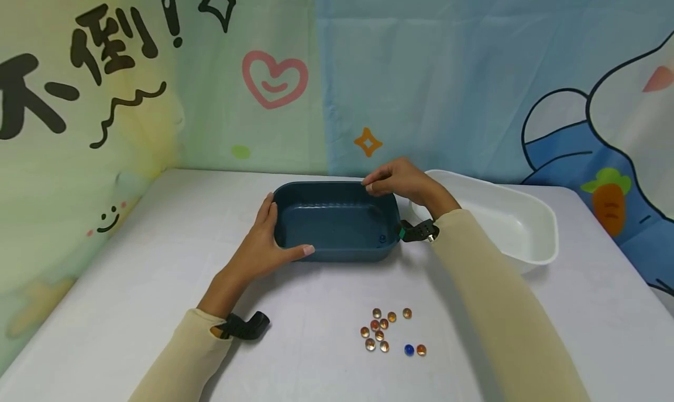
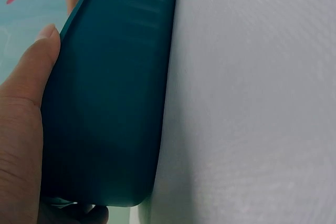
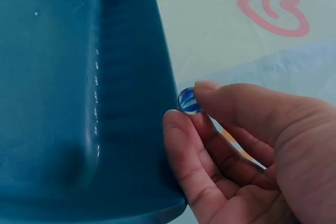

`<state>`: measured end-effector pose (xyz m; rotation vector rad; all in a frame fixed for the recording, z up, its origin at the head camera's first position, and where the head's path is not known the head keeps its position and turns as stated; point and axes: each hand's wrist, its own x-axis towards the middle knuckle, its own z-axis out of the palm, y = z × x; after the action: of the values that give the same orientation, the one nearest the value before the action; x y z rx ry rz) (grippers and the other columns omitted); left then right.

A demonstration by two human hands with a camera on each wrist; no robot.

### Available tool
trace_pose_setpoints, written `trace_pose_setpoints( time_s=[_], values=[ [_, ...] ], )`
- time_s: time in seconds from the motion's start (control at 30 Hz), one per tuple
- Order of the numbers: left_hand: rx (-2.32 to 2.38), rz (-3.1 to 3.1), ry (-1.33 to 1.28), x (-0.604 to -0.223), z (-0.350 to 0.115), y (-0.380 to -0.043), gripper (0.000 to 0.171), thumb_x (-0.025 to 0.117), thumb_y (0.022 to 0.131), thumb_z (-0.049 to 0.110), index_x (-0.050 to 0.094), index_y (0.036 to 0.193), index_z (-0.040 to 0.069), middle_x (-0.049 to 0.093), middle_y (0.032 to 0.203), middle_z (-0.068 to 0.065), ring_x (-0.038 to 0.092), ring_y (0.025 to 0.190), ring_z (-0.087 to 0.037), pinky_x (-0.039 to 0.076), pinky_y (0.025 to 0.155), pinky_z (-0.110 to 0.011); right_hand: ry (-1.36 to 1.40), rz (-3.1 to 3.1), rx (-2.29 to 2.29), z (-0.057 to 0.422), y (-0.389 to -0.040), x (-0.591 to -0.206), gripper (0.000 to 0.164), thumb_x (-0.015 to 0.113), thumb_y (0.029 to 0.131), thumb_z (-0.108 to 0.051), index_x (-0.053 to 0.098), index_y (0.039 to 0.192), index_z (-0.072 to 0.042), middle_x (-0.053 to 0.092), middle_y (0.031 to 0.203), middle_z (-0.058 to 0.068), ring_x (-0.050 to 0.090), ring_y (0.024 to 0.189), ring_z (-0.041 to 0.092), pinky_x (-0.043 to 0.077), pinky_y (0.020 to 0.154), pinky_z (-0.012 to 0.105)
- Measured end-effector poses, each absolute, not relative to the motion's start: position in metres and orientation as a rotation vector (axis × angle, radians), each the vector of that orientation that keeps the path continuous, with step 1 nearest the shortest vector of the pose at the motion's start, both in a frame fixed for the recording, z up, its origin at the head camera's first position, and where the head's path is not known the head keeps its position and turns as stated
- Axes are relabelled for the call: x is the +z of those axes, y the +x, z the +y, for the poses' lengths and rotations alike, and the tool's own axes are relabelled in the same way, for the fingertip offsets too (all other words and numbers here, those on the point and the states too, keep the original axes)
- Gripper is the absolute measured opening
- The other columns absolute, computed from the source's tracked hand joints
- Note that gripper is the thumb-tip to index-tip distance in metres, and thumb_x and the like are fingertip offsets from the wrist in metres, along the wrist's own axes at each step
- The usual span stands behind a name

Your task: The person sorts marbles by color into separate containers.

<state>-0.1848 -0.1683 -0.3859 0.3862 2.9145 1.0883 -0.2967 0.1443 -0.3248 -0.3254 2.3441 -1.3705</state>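
A dark blue plastic basin (image 1: 337,254) sits on the table. My left hand (image 1: 261,245) grips its left end, with the thumb on the near rim and the fingers along the left side; the left wrist view shows the thumb against the outer wall. Over the basin's far right rim, my right hand (image 1: 404,182) pinches a clear marble with blue and white swirls (image 3: 189,101) between thumb and fingertips. That marble is hidden in the head view. A small dark blue marble (image 1: 382,238) lies inside the basin near its right front corner.
Several amber and clear marbles (image 1: 379,335) lie loose on the white table (image 1: 316,355) in front of the basin, with a blue marble (image 1: 409,350) beside an orange one. To the right stands a white basin (image 1: 532,226), partly behind the right forearm. A printed curtain (image 1: 421,86) hangs behind.
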Motion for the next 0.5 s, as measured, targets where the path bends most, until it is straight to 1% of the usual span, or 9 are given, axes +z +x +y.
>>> trace_pose_setpoints(
  time_s=[0.17,0.33,0.5],
  values=[
    [1.097,2.917,0.390,-0.3866,-0.1686,-0.1855,0.126,0.069,0.072,0.072,0.008,0.154,-0.001,-0.012,0.161,0.006,0.010,0.146,-0.027,0.026,0.111,-0.052,-0.349,2.344,-1.361,0.1436,-0.2957,-0.3253,0.039,0.065,0.095,-0.018,0.060,0.130,0.000,0.057,0.133,0.015,0.058,0.115,0.030,0.040,0.103,0.044],
    [1.104,2.922,0.388,-0.3860,-0.1688,-0.1858,0.125,0.069,0.073,0.072,0.008,0.154,-0.001,-0.011,0.161,0.006,0.009,0.146,-0.027,0.025,0.111,-0.052,-0.349,2.357,-1.373,0.1441,-0.2964,-0.3275,0.038,0.065,0.095,-0.019,0.062,0.129,-0.002,0.058,0.131,0.013,0.058,0.114,0.029,0.038,0.104,0.045],
    [1.110,2.910,0.388,-0.3852,-0.1692,-0.1854,0.126,0.069,0.072,0.072,0.007,0.154,-0.001,-0.011,0.161,0.005,0.009,0.146,-0.027,0.025,0.111,-0.052,-0.384,2.365,-1.411,0.1446,-0.2919,-0.3319,0.037,0.065,0.096,-0.020,0.062,0.128,-0.003,0.059,0.129,0.013,0.059,0.113,0.029,0.042,0.100,0.044]
  ],
)
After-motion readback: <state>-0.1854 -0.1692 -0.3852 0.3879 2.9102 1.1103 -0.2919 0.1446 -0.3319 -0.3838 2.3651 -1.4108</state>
